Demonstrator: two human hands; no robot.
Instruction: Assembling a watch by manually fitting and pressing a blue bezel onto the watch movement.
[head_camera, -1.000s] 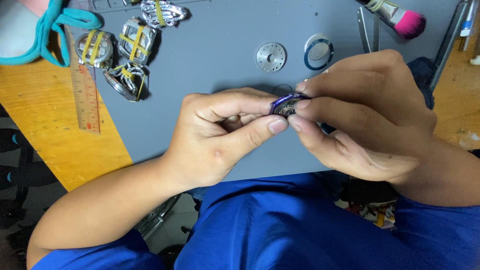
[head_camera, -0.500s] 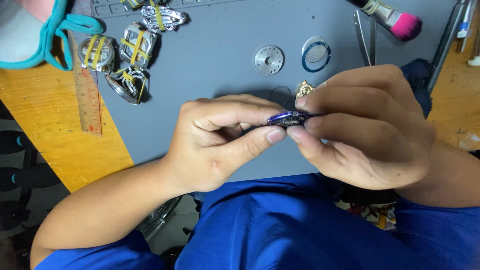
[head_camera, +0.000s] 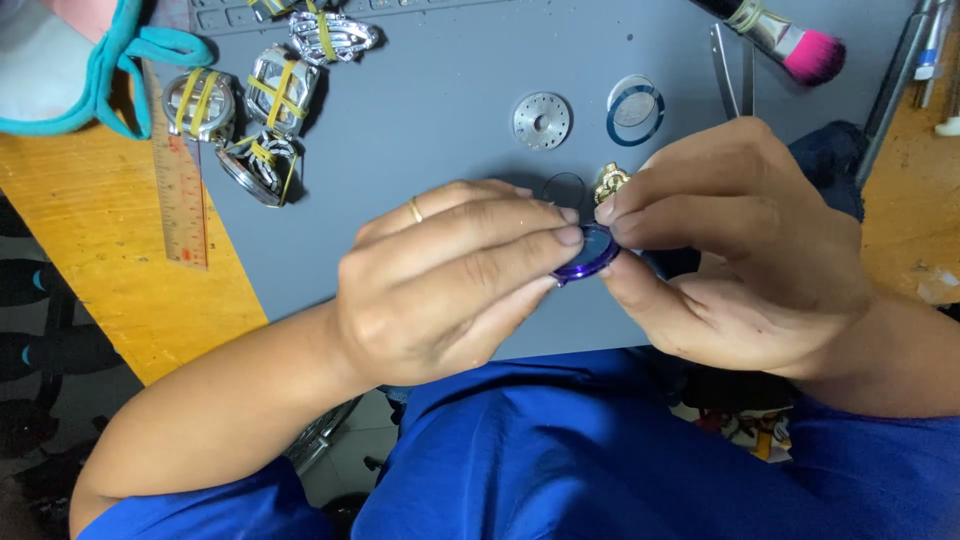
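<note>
Worked over a grey mat (head_camera: 420, 190) spread on a yellow wooden table (head_camera: 90, 250), above a lap in blue cloth (head_camera: 560, 460). Left hand (head_camera: 440, 285) reached in from the lower left, forearm slanted up across the table edge, knuckles turned toward the camera, a thin ring on one finger, fingers curled close and pinched with the thumb on the left rim of a small round purple watch case (head_camera: 590, 253). Right hand (head_camera: 740, 250) came in from the right, wrist bent inward, fingers arched over and thumb beneath, closed on the case's right rim. Case held between both hands just above the mat's near edge, tilted. Further back lay banded metal watch parts (head_camera: 265, 110), a wooden ruler (head_camera: 180, 190), a pink-tipped brush (head_camera: 790, 42), tweezers (head_camera: 733, 70), a blue ring (head_camera: 635, 108), a toothed silver disc (head_camera: 541, 121) and a small brass piece (head_camera: 610, 182).
</note>
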